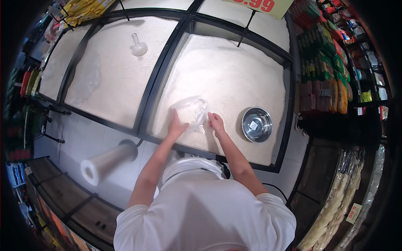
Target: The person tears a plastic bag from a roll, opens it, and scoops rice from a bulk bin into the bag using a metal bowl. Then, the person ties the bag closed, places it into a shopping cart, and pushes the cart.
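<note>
A clear, crumpled plastic bag (pixel 193 112) is stretched between my hands, just above the white, rice-like grain (pixel 234 75) in the bin before me. My left hand (pixel 177 124) grips the bag's left side, its thumb apart from the fingers. At the bag's right edge, the fingers of my right hand (pixel 216 124) are pinched together; the exact contact is too small to see clearly. To the right of that hand, a shiny metal bowl (pixel 257 124) rests on the grain, with a small white label inside.
The bin's dark frame (pixel 140 125) borders the grain. In the left bin lies a clear plastic scoop (pixel 138 46). A roll of plastic bags (pixel 109 162) sticks out below the frame. A price sign (pixel 261 6) stands behind; packaged goods (pixel 322 75) fill shelves at right.
</note>
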`<state>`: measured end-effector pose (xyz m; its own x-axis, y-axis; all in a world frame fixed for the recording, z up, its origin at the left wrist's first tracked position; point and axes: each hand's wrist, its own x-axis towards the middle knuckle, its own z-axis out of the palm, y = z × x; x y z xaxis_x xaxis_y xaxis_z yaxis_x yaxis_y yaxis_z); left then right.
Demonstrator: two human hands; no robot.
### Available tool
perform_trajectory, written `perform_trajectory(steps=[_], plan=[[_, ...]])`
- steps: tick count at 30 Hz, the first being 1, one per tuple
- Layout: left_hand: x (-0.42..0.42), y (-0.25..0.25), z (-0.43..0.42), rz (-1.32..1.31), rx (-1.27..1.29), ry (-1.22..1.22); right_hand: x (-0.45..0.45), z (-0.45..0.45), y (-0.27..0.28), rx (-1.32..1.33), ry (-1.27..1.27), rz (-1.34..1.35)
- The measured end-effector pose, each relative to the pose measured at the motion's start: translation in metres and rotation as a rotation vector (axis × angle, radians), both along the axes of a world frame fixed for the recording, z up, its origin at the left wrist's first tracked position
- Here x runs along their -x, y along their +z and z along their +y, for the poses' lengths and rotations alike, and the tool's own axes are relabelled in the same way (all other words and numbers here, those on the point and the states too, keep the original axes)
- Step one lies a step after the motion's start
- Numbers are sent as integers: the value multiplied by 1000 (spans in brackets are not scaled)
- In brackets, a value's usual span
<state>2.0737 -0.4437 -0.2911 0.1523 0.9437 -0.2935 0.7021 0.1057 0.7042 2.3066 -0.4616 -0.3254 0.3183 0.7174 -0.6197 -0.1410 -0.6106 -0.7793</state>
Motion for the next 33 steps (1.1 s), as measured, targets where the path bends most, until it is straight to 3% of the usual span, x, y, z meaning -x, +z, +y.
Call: perform_trajectory(steps=[3,13,16,19,25,28,33], plan=[[0,8,2,-14,-22,48,11,21,0,16,190,86],[-1,40,10,-252,-84,227,-5,13,111,-331,-60,24],[-4,65,8,-314,-26,254,-16,8,129,-438,24,-283],[-8,92,2,-291,-86,271,-8,3,170,-453,-17,-383],[3,62,2,-266,-187,274,-17,-14,113,-352,101,-484],[15,69,5,-297,-149,295,-24,-23,99,-243,105,-44],[20,83,23,-363,-203,333,-18,-10,138,-178,89,265]])
